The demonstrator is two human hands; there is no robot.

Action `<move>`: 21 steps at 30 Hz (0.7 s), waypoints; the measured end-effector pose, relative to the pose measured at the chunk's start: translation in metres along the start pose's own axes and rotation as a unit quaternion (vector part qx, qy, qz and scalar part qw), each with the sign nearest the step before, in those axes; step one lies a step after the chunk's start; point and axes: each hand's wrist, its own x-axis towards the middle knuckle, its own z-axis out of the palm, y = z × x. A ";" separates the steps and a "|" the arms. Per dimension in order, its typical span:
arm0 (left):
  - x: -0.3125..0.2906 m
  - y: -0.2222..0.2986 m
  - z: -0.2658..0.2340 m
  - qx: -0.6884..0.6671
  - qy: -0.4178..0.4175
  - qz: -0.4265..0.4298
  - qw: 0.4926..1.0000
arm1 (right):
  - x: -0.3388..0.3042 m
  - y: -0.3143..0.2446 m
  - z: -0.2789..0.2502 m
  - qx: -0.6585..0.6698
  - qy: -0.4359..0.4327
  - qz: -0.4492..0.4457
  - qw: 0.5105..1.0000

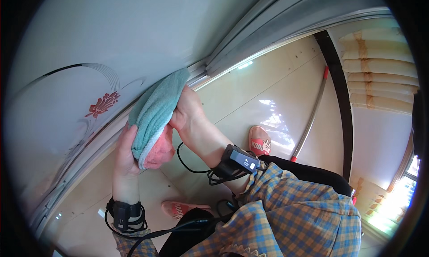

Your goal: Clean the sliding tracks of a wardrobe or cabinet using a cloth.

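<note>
A folded cloth (156,109), green on its upper side and pink beneath with a pale edge, hangs between my two hands. My left hand (126,152) grips its near left end, thumb on the green side. Around the right edge closes my right hand (185,108), its fingers partly hidden by the cloth. The cloth's far tip lies close to a glossy white panel (147,29) with a red flower pattern (103,104); whether they touch I cannot tell.
A metal track (210,69) runs along the panel's edge. A pole with red ends (311,116) lies on the shiny tiled floor (232,105). Black cables (178,231) trail from the wrist devices (239,161). Pink shoes (260,140) stand below, and yellowish ruffled fabric (380,69) is at right.
</note>
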 end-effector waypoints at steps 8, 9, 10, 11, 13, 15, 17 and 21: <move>-0.011 0.028 -0.038 -0.016 0.057 0.113 0.992 | -0.011 0.033 0.009 0.142 -0.060 0.096 0.983; -0.017 0.030 -0.046 -0.018 0.050 0.103 0.993 | -0.015 0.039 0.012 0.148 -0.054 0.112 0.981; -0.019 0.030 -0.047 -0.017 0.049 0.101 0.994 | -0.017 0.041 0.011 0.150 -0.047 0.123 0.980; -0.020 0.029 -0.047 -0.036 0.081 0.112 0.990 | -0.017 0.043 0.009 0.169 -0.066 0.137 0.974; -0.024 0.028 -0.053 -0.052 0.115 0.121 0.985 | -0.017 0.046 0.010 0.160 -0.056 0.131 0.977; -0.027 0.027 -0.059 -0.015 0.149 0.154 0.977 | -0.019 0.049 0.011 0.153 -0.045 0.129 0.979; -0.030 0.027 -0.058 0.012 0.129 0.154 0.980 | -0.022 0.051 0.015 0.094 -0.039 0.049 0.994; -0.009 0.016 -0.018 0.119 0.008 0.140 0.983 | -0.017 0.010 0.007 -0.012 -0.043 -0.070 0.997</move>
